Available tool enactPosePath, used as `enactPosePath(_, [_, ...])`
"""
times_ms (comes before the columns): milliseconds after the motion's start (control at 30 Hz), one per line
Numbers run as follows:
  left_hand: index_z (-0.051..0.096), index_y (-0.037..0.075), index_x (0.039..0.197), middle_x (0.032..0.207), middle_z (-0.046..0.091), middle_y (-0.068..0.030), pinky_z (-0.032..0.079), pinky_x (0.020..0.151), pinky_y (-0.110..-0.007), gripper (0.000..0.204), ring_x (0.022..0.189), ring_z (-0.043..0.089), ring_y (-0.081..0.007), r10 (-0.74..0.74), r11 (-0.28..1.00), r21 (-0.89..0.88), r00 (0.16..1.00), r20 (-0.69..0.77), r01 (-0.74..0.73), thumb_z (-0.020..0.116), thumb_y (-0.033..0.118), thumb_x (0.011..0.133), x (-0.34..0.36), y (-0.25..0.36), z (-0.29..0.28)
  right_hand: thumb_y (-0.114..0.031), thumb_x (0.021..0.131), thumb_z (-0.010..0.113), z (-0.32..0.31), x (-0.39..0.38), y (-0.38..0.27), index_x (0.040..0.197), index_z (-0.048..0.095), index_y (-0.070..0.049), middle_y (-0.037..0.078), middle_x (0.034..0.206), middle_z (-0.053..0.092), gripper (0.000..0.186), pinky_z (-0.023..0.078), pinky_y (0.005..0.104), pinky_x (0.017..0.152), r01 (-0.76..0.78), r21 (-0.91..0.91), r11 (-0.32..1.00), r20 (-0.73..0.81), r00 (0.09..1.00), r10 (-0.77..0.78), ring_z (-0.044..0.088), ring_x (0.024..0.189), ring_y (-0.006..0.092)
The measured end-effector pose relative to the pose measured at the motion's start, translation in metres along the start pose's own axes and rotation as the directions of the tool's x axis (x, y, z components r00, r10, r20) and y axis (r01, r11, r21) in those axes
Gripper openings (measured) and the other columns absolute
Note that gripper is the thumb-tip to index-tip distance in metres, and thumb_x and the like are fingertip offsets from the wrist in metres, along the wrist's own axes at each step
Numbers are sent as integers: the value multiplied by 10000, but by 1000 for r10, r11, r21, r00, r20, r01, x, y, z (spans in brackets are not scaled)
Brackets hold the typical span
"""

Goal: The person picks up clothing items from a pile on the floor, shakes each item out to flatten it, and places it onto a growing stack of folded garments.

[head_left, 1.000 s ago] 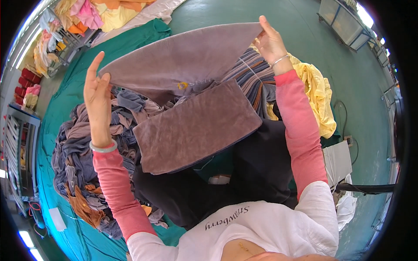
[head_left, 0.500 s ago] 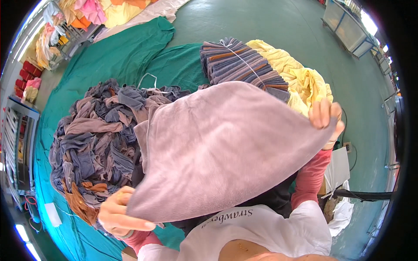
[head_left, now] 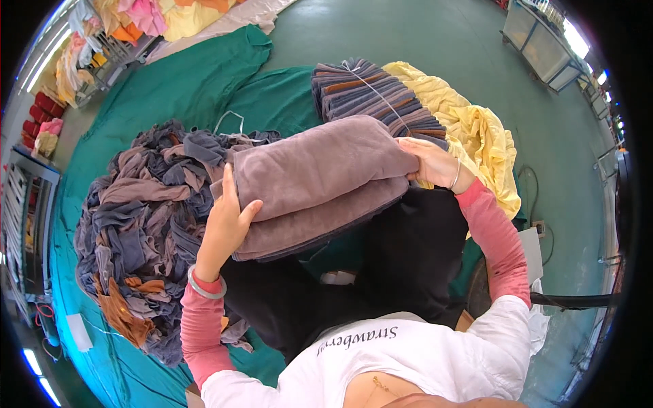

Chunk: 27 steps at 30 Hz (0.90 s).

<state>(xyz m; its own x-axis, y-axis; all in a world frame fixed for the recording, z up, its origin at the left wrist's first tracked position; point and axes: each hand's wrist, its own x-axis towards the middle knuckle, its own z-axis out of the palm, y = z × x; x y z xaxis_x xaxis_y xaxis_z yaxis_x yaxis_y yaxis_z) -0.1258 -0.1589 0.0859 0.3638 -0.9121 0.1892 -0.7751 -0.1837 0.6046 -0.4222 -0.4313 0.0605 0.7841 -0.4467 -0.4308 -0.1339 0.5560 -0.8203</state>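
A folded mauve-brown towel [head_left: 320,163] lies on top of other folded cloths [head_left: 333,214] across my black-trousered lap. My left hand [head_left: 224,228] rests at the towel's left edge, index finger stretched along it and thumb spread over the top. At the opposite end, my right hand [head_left: 432,164] grips the towel's right edge, its thumb side uppermost and some fingers hidden. To the left is a loose heap of grey, mauve and rust-brown cloths [head_left: 146,204]. Beyond the towel stands a row of folded cloths [head_left: 371,95] tied with white string.
Green sheeting [head_left: 183,75] covers the floor under the heap. Yellow cloth [head_left: 476,129] lies bunched behind the tied row. A dark bar [head_left: 571,301] reaches in at the right. Metal carts [head_left: 544,47] stand far right, and colourful fabrics hang at the far left.
The towel, held spread between both hands before, now lies folded on the cloths beneath. My left hand has moved up and forward; my right hand has come inward to the left.
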Motion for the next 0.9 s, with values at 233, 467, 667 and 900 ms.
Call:
enactPosePath(233, [562, 16, 1133, 1105, 578, -79, 367, 887, -251, 345, 1002, 524, -154, 55, 951, -291, 985, -161, -101, 476, -15, 801, 26, 38, -55, -72, 830, 582, 41, -14, -50, 1200, 491, -28, 51, 1070, 566, 384, 472, 245, 794, 603, -107, 791, -90, 786, -611, 558, 948, 111])
enactPosePath(467, [593, 13, 1050, 976, 556, -129, 419, 794, -302, 339, 903, 544, -241, -157, 983, 128, 965, 209, 132, 650, 119, 734, -51, 37, -75, -199, 754, 660, 49, -37, -15, 1144, 536, -63, 101, 1115, 512, 432, 410, 288, 852, 277, -888, 366, 77, 876, -477, 515, 954, 191])
enactPosePath(667, [557, 62, 1127, 1223, 471, -191, 344, 941, -429, 433, 1137, 431, -371, 169, 943, 295, 985, -32, -153, 651, 263, 755, -25, 36, -49, -297, 774, 641, 100, -16, -9, 1227, 472, -91, 151, 1266, 385, 525, 277, 422, 1013, 308, -905, -293, 425, 654, -626, 333, 1224, 339])
enactPosePath(900, [252, 147, 1390, 1444, 197, -150, 98, 1036, -570, 738, 1329, 191, -324, 177, 920, 322, 970, 165, -223, 483, 544, 812, -6, -23, 36, -494, 776, 532, 108, 45, 20, 1392, 235, -128, 114, 1445, 177, 775, 74, 578, 1035, 312, -784, -536, 496, 835, -240, 115, 1344, 314])
